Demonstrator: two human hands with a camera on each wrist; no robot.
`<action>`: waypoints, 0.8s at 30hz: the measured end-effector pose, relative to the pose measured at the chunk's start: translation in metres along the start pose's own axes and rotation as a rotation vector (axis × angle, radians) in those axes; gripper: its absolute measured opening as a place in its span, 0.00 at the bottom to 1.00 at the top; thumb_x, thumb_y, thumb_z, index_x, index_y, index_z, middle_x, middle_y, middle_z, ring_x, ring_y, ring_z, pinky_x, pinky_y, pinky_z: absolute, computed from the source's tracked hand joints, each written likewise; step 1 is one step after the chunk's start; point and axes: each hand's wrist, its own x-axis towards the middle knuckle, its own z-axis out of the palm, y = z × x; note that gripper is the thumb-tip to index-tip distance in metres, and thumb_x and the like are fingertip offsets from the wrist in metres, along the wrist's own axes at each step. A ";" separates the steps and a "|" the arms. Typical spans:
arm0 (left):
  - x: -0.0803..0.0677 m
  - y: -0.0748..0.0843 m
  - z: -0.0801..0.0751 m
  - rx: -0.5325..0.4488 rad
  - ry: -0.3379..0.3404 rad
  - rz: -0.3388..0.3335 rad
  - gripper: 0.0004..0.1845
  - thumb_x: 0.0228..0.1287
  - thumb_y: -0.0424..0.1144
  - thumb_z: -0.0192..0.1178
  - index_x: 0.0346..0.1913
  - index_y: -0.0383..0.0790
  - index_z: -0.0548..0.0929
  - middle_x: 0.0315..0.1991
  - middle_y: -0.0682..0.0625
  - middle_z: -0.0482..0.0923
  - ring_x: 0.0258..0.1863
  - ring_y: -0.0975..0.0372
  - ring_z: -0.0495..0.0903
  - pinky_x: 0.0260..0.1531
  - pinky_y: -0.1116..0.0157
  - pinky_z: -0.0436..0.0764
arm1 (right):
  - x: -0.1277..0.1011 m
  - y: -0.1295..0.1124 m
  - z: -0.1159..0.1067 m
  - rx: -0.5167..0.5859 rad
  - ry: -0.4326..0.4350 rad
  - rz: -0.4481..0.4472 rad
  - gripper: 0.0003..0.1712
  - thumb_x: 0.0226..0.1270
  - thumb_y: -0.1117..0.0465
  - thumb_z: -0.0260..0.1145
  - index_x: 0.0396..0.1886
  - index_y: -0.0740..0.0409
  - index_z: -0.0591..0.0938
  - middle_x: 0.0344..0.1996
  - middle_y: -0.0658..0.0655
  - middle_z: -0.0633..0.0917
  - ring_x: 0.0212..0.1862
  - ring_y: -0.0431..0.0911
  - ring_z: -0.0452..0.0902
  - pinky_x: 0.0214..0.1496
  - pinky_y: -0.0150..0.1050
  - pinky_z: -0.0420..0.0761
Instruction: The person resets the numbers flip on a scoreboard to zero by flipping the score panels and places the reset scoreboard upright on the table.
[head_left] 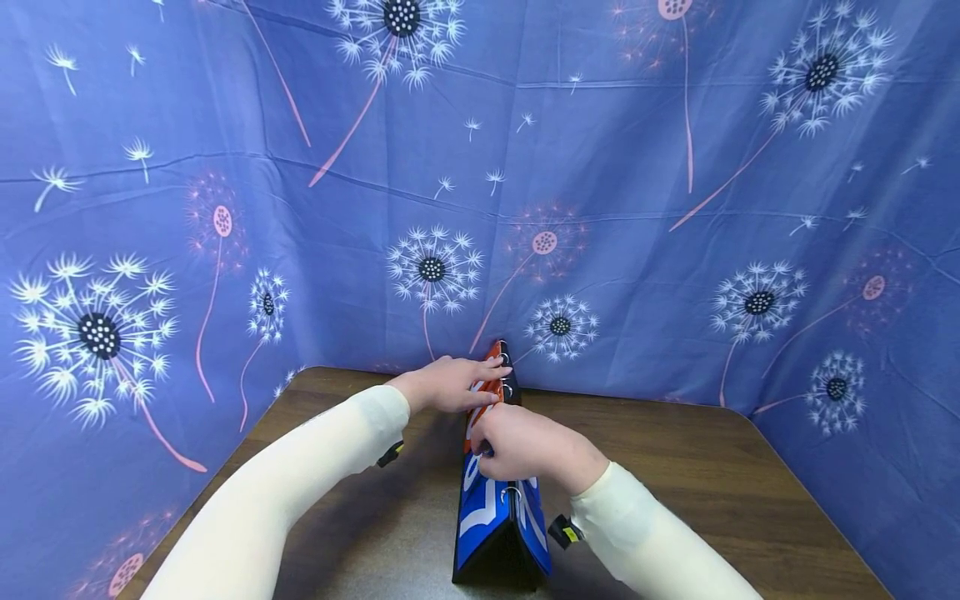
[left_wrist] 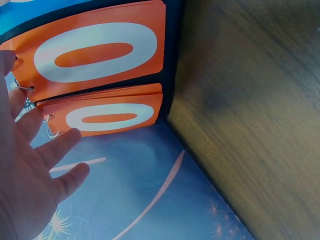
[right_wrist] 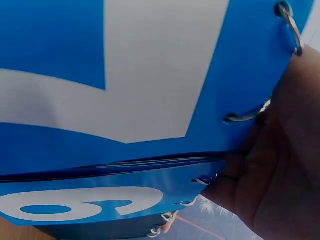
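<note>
A tent-shaped flip scoreboard (head_left: 486, 533) with ring-bound number cards stands lengthwise on the table. Its far cards are orange; two orange cards (left_wrist: 145, 55) showing 0 appear in the left wrist view. Nearer are blue cards (right_wrist: 260, 45) with white digits, hung on metal rings (right_wrist: 250, 117). My left hand (head_left: 450, 385) lies over the ridge at the orange end, fingers spread and fairly straight. Closer in, my right hand (head_left: 528, 450) grips the ridge above the blue cards with curled fingers; its fingertips are partly hidden behind the board.
The scoreboard stands on a brown wood-grain table (head_left: 645, 467). A blue dandelion-print cloth (head_left: 622, 275) hangs behind the table and along both sides. Each wrist carries a small black camera, such as the one on the right wrist (head_left: 564, 531).
</note>
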 end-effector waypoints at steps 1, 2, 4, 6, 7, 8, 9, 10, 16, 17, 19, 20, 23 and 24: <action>0.000 0.000 0.000 -0.010 0.002 0.000 0.33 0.75 0.69 0.45 0.80 0.75 0.54 0.84 0.59 0.49 0.81 0.52 0.60 0.74 0.33 0.58 | 0.000 0.000 0.000 0.001 -0.004 0.003 0.07 0.63 0.64 0.66 0.29 0.49 0.88 0.21 0.43 0.83 0.23 0.33 0.73 0.29 0.29 0.78; 0.000 0.000 0.001 -0.014 0.003 0.001 0.33 0.75 0.69 0.45 0.80 0.74 0.54 0.84 0.59 0.49 0.81 0.52 0.60 0.74 0.33 0.58 | 0.000 -0.001 0.001 -0.001 -0.006 0.006 0.09 0.64 0.63 0.66 0.27 0.48 0.88 0.19 0.42 0.81 0.22 0.33 0.71 0.27 0.29 0.76; 0.001 0.000 0.002 -0.022 0.008 0.004 0.33 0.76 0.68 0.45 0.80 0.74 0.55 0.84 0.58 0.50 0.81 0.51 0.59 0.74 0.32 0.58 | 0.000 -0.002 0.003 -0.021 -0.006 0.018 0.11 0.65 0.63 0.64 0.25 0.46 0.86 0.17 0.40 0.78 0.21 0.34 0.69 0.25 0.28 0.73; 0.001 0.000 0.002 -0.023 0.011 0.003 0.33 0.76 0.67 0.46 0.80 0.73 0.56 0.84 0.57 0.51 0.81 0.51 0.60 0.74 0.33 0.58 | 0.001 -0.003 0.005 -0.038 -0.003 0.025 0.12 0.67 0.62 0.63 0.23 0.45 0.85 0.15 0.40 0.76 0.21 0.34 0.68 0.24 0.29 0.71; 0.001 0.000 0.002 -0.024 0.012 0.004 0.33 0.76 0.67 0.46 0.80 0.72 0.56 0.84 0.57 0.51 0.81 0.51 0.60 0.74 0.33 0.59 | 0.001 -0.003 0.005 -0.042 -0.004 0.028 0.13 0.67 0.61 0.63 0.22 0.45 0.84 0.15 0.41 0.75 0.20 0.35 0.68 0.24 0.29 0.70; 0.001 0.000 0.002 -0.024 0.013 0.004 0.33 0.76 0.67 0.46 0.80 0.72 0.57 0.84 0.57 0.51 0.81 0.52 0.60 0.74 0.33 0.59 | 0.002 -0.004 0.006 -0.045 -0.004 0.027 0.14 0.68 0.61 0.62 0.22 0.45 0.84 0.15 0.41 0.74 0.20 0.35 0.67 0.24 0.30 0.69; 0.000 0.000 0.002 -0.025 0.014 0.005 0.33 0.76 0.67 0.46 0.80 0.70 0.57 0.84 0.56 0.51 0.81 0.51 0.60 0.73 0.33 0.60 | 0.001 -0.003 0.006 -0.042 -0.003 0.021 0.14 0.69 0.60 0.62 0.23 0.44 0.84 0.15 0.41 0.74 0.21 0.35 0.67 0.24 0.30 0.69; 0.000 0.000 0.002 -0.023 0.014 0.006 0.33 0.76 0.67 0.46 0.80 0.70 0.57 0.84 0.56 0.51 0.81 0.51 0.60 0.73 0.34 0.60 | 0.001 -0.003 0.006 -0.019 -0.001 0.009 0.13 0.69 0.60 0.61 0.24 0.44 0.85 0.17 0.41 0.75 0.22 0.34 0.68 0.25 0.29 0.70; -0.002 0.001 0.000 -0.051 0.006 -0.010 0.33 0.75 0.66 0.48 0.80 0.72 0.58 0.84 0.57 0.51 0.81 0.53 0.59 0.75 0.36 0.60 | -0.016 0.015 -0.002 0.343 0.175 -0.081 0.12 0.73 0.61 0.61 0.42 0.45 0.90 0.37 0.41 0.89 0.35 0.35 0.80 0.41 0.33 0.83; -0.002 0.001 0.000 -0.059 0.005 -0.017 0.33 0.75 0.66 0.48 0.79 0.73 0.58 0.84 0.58 0.50 0.81 0.53 0.59 0.76 0.37 0.59 | -0.021 0.020 -0.004 0.402 0.227 -0.075 0.11 0.73 0.61 0.62 0.44 0.46 0.90 0.39 0.42 0.90 0.37 0.36 0.82 0.44 0.34 0.84; -0.002 0.002 0.000 -0.065 0.002 -0.032 0.33 0.75 0.66 0.48 0.79 0.73 0.58 0.84 0.59 0.50 0.81 0.53 0.59 0.77 0.37 0.57 | -0.032 0.034 -0.004 0.505 0.325 -0.045 0.09 0.74 0.60 0.65 0.47 0.49 0.89 0.41 0.46 0.91 0.40 0.38 0.84 0.46 0.36 0.85; -0.001 0.003 0.000 -0.065 0.001 -0.039 0.33 0.75 0.66 0.49 0.79 0.73 0.58 0.84 0.60 0.49 0.81 0.53 0.59 0.77 0.37 0.56 | -0.037 0.041 -0.003 0.548 0.364 -0.021 0.09 0.74 0.59 0.65 0.47 0.52 0.89 0.41 0.49 0.91 0.40 0.39 0.84 0.47 0.36 0.86; 0.000 0.004 0.000 -0.060 0.001 -0.045 0.33 0.75 0.65 0.48 0.80 0.69 0.59 0.84 0.59 0.50 0.81 0.52 0.59 0.77 0.35 0.56 | -0.049 0.061 0.007 0.642 0.445 0.063 0.10 0.73 0.59 0.67 0.48 0.57 0.88 0.42 0.57 0.91 0.40 0.42 0.86 0.47 0.36 0.86; 0.000 0.004 0.000 -0.056 0.000 -0.046 0.33 0.75 0.65 0.48 0.80 0.69 0.58 0.84 0.59 0.49 0.81 0.53 0.59 0.77 0.35 0.56 | -0.052 0.067 0.011 0.669 0.461 0.087 0.11 0.73 0.59 0.67 0.49 0.58 0.88 0.42 0.59 0.91 0.40 0.43 0.87 0.45 0.36 0.87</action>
